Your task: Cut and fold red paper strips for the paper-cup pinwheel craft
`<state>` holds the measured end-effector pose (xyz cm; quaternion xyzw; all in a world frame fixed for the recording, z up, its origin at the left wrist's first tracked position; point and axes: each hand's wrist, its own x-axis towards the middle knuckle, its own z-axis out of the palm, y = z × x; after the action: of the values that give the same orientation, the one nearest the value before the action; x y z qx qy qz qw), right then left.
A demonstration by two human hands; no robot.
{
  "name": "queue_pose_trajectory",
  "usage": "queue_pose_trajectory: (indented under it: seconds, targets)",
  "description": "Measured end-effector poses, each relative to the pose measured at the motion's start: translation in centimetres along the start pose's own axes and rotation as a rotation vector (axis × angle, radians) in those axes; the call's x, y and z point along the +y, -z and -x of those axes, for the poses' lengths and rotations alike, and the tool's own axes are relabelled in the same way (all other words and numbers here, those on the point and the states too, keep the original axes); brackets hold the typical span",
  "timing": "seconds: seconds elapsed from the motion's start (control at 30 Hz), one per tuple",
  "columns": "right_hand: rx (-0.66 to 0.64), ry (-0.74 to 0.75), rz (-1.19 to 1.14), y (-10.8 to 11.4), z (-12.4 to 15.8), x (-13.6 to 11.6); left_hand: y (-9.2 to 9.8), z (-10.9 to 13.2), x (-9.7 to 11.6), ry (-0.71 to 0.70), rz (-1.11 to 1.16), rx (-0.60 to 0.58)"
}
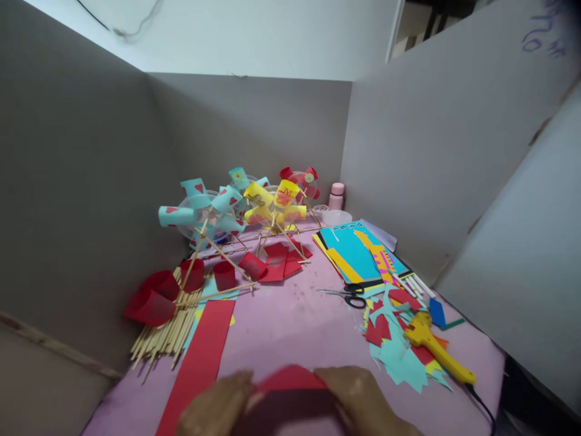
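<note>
At the near edge of the table, a curved piece of red paper is held between both hands. My left hand grips its left side, and my right hand grips its right side; both are slightly blurred, and the lower part of the paper runs out of view. A long red paper strip lies flat beside my left hand. Several rolled red paper cups rest around a pile of wooden sticks at the left.
Stick-and-paper wheel models in blue, yellow and red stand at the back. Scissors, coloured sheets, paper scraps and a yellow glue gun lie at the right. Grey partitions enclose the table.
</note>
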<state>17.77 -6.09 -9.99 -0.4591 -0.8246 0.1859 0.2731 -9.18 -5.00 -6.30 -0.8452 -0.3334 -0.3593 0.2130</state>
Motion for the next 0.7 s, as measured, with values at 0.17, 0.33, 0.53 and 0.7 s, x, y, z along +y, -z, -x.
queue_pose_trajectory:
  seconds: [0.17, 0.33, 0.53, 0.7]
  targets:
    - [-0.064, -0.454, -1.187, 3.9, -2.2, -0.9, 0.9, -5.0, -2.5, 1.172, 0.512, 0.191]
    - [-0.058, -0.482, -1.586, 2.6, -3.4, -0.7, -3.5, -8.0, 0.8, 1.353, 1.426, -0.066]
    - [0.014, -0.476, -1.532, 1.1, -3.5, -0.5, -7.0, -7.7, 4.9, 1.322, 1.568, -0.328]
    - [0.051, -0.491, -1.565, 0.9, -3.3, -0.7, -6.9, -6.9, 4.3, 1.384, 1.454, -0.364]
